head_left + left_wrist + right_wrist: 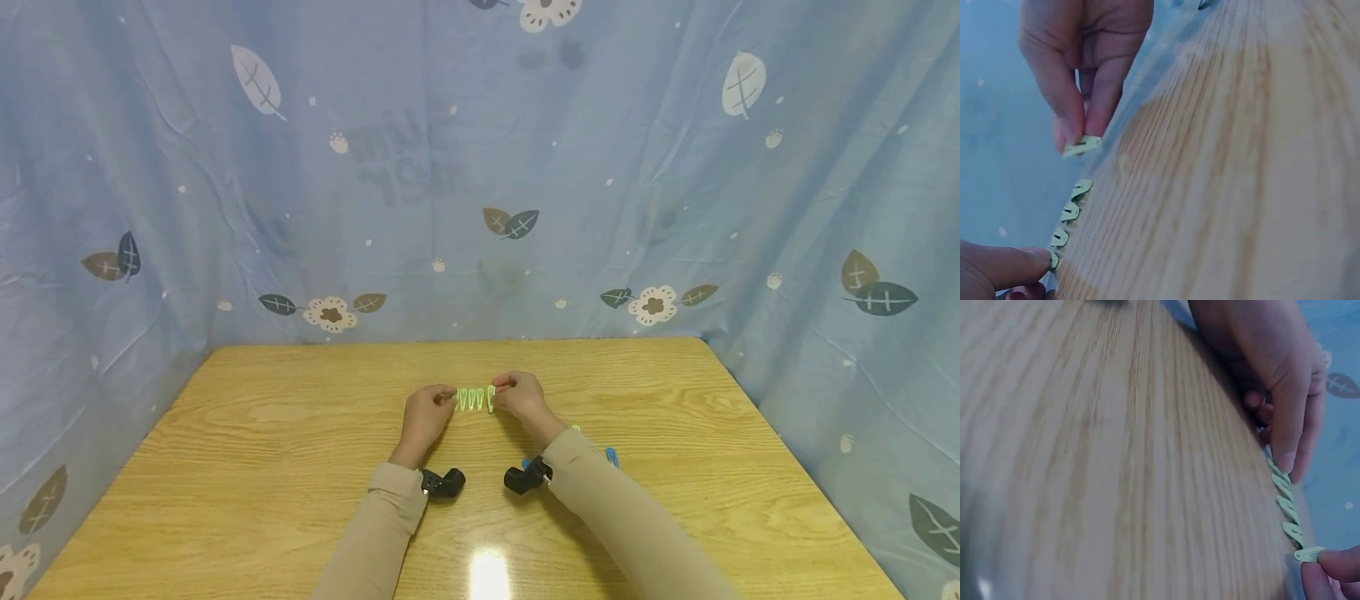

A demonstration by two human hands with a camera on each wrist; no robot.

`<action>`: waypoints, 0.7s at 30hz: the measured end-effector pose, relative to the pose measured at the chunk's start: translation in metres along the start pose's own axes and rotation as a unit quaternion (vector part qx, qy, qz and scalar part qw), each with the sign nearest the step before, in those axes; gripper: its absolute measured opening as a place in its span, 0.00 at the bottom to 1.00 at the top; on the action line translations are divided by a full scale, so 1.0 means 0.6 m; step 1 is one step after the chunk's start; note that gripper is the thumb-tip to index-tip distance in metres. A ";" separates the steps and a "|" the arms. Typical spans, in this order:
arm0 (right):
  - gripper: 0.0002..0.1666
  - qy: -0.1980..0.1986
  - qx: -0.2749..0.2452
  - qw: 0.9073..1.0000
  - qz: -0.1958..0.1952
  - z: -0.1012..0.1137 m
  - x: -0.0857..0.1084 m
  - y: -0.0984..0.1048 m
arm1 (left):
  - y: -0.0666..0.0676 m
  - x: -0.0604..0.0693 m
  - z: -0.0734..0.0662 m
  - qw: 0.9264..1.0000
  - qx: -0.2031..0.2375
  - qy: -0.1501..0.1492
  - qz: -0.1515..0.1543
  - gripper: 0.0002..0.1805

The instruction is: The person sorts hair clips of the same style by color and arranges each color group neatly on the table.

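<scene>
A short row of light green snap hair clips (472,399) lies side by side on the wooden table. At the row's left end, my left hand (427,417) pinches the outermost clip (1054,259) between thumb and fingers, which partly cover it. My right hand (525,400) holds another green hair clip (1307,554) between thumb and fingertips, just off the row's right end. In the left wrist view this held clip (1082,147) is apart from the nearest clip in the row.
Blue hair clips lie to the right: one (612,457) beyond my right sleeve, another (526,464) partly hidden by the wrist camera. A green clip (575,427) peeks out beside the right forearm. Behind the table (300,433) hangs a blue patterned curtain (420,250).
</scene>
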State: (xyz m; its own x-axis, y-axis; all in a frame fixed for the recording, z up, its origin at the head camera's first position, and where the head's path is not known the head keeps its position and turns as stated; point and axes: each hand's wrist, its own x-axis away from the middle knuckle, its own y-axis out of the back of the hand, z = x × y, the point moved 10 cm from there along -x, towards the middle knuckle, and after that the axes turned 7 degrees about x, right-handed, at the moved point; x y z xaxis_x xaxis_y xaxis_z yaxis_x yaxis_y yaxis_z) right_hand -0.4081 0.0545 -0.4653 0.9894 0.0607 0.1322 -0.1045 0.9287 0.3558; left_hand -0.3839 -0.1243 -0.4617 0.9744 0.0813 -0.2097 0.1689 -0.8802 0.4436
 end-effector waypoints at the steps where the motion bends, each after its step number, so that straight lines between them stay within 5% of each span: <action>1: 0.14 0.001 0.002 1.000 -0.001 0.000 -0.001 0.000 | 0.000 0.000 -0.001 1.000 0.000 0.000 0.000 0.09; 21: 0.13 0.013 0.138 0.990 -0.035 0.013 -0.002 -0.005 | -0.001 0.003 -0.001 1.000 0.001 -0.008 -0.006 0.09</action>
State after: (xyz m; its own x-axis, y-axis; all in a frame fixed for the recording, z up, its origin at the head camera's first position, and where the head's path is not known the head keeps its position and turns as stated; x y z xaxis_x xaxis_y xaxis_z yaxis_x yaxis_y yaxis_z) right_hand -0.4095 0.0486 -0.4593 0.9971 0.0134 0.0754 -0.0563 0.7959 0.6028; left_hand -0.3823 -0.1235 -0.4617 0.9697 0.0836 -0.2294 0.1798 -0.8800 0.4395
